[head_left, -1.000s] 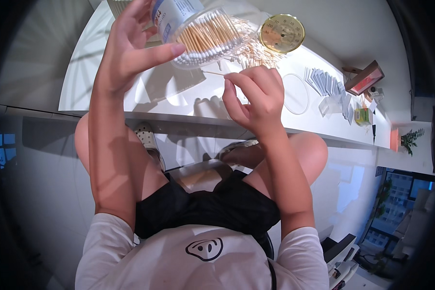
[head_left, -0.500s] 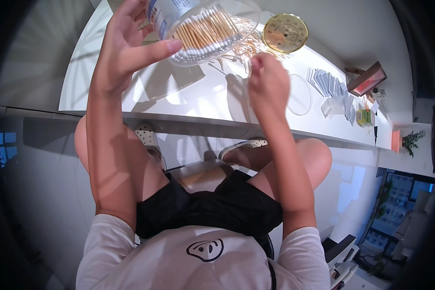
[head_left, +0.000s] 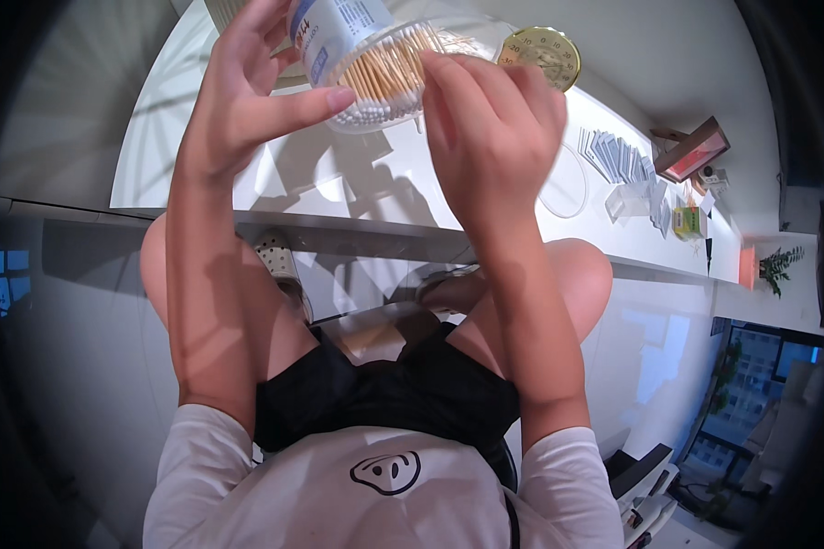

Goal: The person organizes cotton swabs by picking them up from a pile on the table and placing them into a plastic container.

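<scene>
Since half a second ago, the right hand has moved up and left in the head view, from over the table to the mouth of the tub. Its thumb and fingertips are bunched close together at the edge of the cotton swabs, but I cannot tell if they pinch one. Most of the left hand looks just as it did, with its fingers wrapped around the tub and its thumb pressed near the rim. Some of those fingers are hidden behind the tub. It is tipped over on its side, up off the table, and its mouth faces the right hand. Lots of swabs lie inside, side by side. Behind it, part of a loose pile shows on the table, and the gold dial is partly covered by the right hand. If the tub tips down too far, or the left hand lets its grip go soft, the swabs could slide out and spill. If the right hand bumps the rim or pokes in crooked, the neat rows could get messy. A swing back could knock the dial.
</scene>
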A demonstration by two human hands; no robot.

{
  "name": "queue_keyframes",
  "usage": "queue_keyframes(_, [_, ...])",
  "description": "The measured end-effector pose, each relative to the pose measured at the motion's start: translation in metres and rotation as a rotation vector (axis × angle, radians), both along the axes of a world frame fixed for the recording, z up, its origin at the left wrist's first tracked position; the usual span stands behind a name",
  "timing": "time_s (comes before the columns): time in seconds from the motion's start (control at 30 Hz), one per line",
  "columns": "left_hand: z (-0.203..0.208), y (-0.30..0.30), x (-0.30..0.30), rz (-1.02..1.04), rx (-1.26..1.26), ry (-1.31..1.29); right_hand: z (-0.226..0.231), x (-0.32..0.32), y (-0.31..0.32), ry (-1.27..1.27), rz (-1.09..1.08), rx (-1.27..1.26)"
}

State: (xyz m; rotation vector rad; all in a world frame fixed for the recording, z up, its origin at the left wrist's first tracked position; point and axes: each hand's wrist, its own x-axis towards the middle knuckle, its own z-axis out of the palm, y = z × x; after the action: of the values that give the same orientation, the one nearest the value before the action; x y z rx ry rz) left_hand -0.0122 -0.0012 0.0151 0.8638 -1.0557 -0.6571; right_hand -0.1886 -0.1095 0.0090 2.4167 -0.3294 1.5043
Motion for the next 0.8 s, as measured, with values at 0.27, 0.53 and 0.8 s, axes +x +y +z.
queue_keyframes(0.27, [0.001,0.001,0.008,0.024,0.023,-0.041,-0.005,-0.027,-0.013,-0.147,0.145,0.228])
queue_keyframes(0.53, [0.004,0.001,0.001,0.079,-0.07,-0.261,-0.09,-0.002,-0.031,0.453,-0.258,0.582])
queue_keyframes(0.8, [-0.006,-0.002,0.012,0.08,0.013,-0.077,-0.067,-0.014,-0.032,0.401,-0.284,0.802])
